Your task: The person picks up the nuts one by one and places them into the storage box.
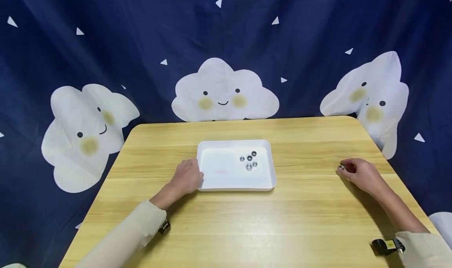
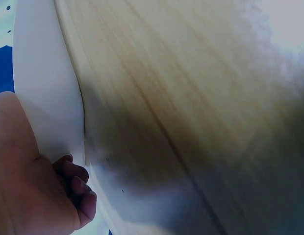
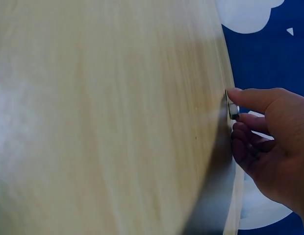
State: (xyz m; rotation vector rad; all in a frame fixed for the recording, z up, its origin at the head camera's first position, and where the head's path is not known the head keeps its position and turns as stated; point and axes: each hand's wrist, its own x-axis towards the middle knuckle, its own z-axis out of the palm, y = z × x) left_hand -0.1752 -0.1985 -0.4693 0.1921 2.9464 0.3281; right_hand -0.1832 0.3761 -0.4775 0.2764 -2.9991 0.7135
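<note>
A white rectangular tray (image 1: 226, 187) lies on the table, with several metal hex nuts (image 1: 248, 166) grouped in its right half. At the tray's left end is my left hand (image 1: 187, 176), its fingers curled and its thumb over the rim. The left wrist view shows those bent fingers (image 2: 84, 191) against the tray's white wall (image 2: 49, 78). Far to the right, my right hand (image 1: 361, 174) pinches a small metal nut (image 1: 341, 167) between thumb and index finger. The right wrist view shows this nut (image 3: 233, 110) edge-on, close to the tabletop; whether it touches the wood I cannot tell.
The light wooden table (image 1: 240, 225) has rounded far corners. Behind it hangs a dark blue curtain (image 1: 141, 24) printed with white clouds and triangles. A dark wrist device (image 1: 386, 246) sits at the right sleeve, another (image 1: 164, 226) at the left one.
</note>
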